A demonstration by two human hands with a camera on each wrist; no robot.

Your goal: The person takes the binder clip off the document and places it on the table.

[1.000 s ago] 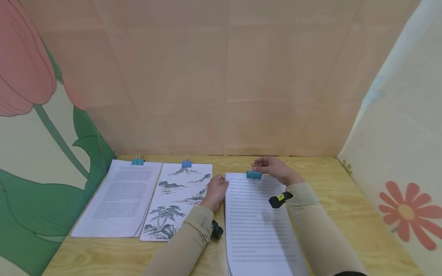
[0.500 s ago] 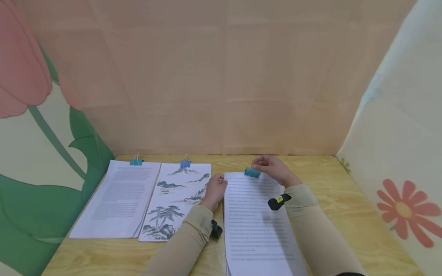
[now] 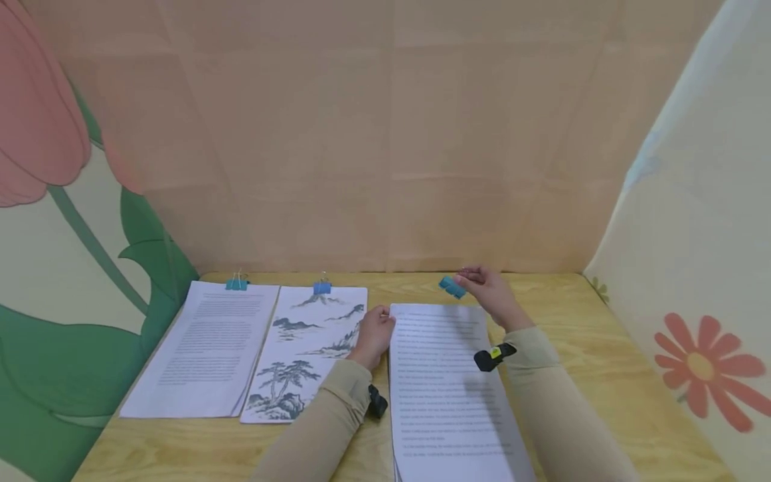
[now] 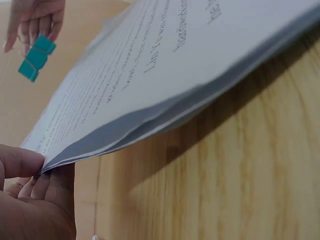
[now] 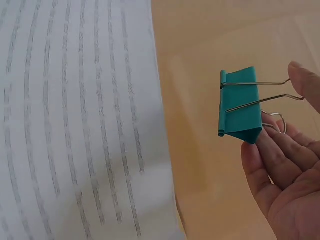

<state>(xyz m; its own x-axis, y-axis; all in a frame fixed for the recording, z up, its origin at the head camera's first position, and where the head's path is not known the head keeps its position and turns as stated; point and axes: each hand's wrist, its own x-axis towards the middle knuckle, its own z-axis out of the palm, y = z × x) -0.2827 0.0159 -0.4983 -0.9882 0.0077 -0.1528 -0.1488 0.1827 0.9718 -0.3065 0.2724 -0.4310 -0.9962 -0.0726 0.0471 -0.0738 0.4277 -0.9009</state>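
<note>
Beyond the top edge of the right-hand paper stack [image 3: 448,388], my right hand [image 3: 489,294] holds a teal binder clip [image 3: 452,287] by its wire handles. In the right wrist view the clip [image 5: 241,105] is apart from the sheets, with my thumb [image 5: 305,82] at one handle and fingers at the other. My left hand [image 3: 375,337] pinches the stack's upper left corner. The left wrist view shows the thumb [image 4: 20,162] on top and fingers beneath, with the sheets [image 4: 150,75] lifted off the wood and slightly fanned at the side.
Left of my left hand lies a sheet with an ink landscape [image 3: 298,375], clipped at the top by a blue binder clip [image 3: 322,288]. Farther left is a printed stack [image 3: 199,348] under another teal binder clip [image 3: 237,284]. A fabric backdrop [image 3: 385,134] rises behind the wooden table [image 3: 614,375].
The teal binder clip has come off the stack's top edge, tilting and moving up and right with my right hand. My left hand keeps its pinch on the corner.
</note>
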